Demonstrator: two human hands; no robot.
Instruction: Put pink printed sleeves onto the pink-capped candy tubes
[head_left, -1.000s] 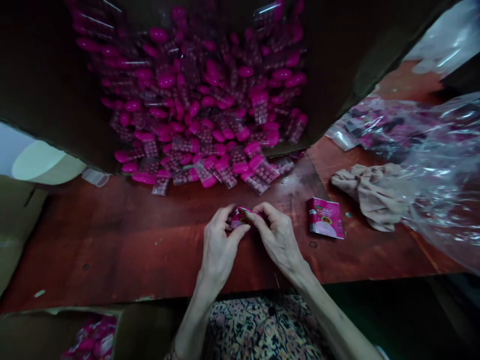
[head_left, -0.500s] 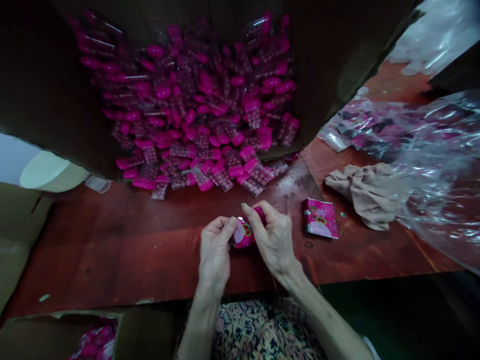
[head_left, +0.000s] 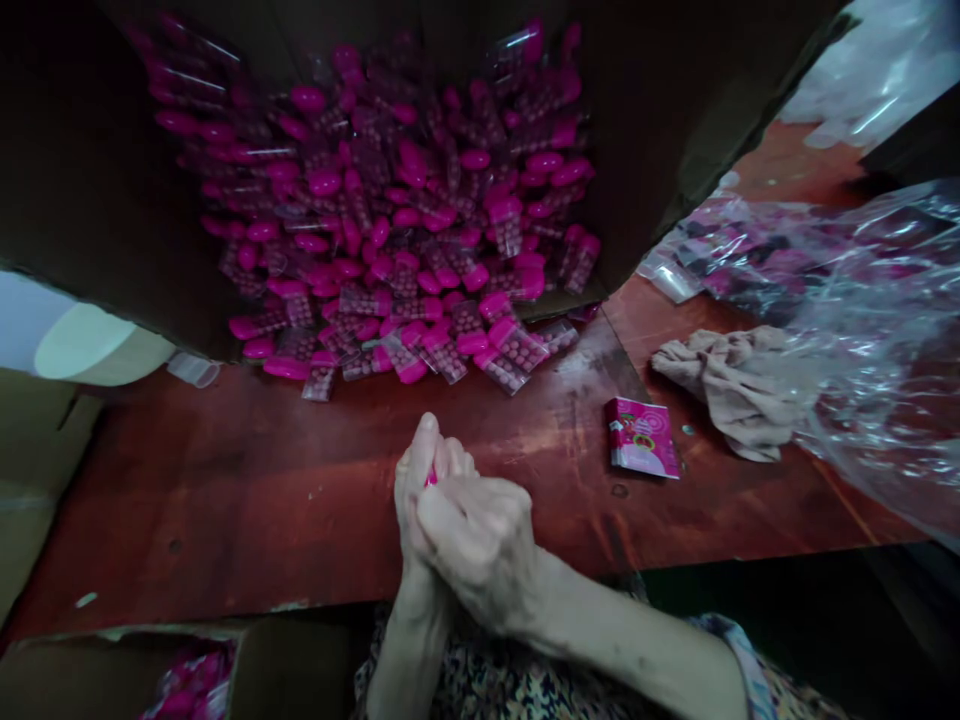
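Both the left hand (head_left: 424,480) and right hand (head_left: 476,540) clench a pink packet (head_left: 430,479), barely a sliver showing.

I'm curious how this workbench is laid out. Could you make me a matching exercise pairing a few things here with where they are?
Things:
1. Pink blister packs
2. Printed pink packet
3. Beige cloth
4. Right hand

Places:
A. Crumpled beside clear plastic
B. Clasped over the left hand
C. Heaped against a dark cardboard box
D. Flat on the red-brown table

Pairs: 1C, 2D, 3A, 4B

Counted 1 left hand (head_left: 427,500), 1 right hand (head_left: 480,545), 1 carton (head_left: 642,438) and 1 cloth (head_left: 724,392) at 3 o'clock; blister packs (head_left: 450,340) at 12 o'clock were uncountable.
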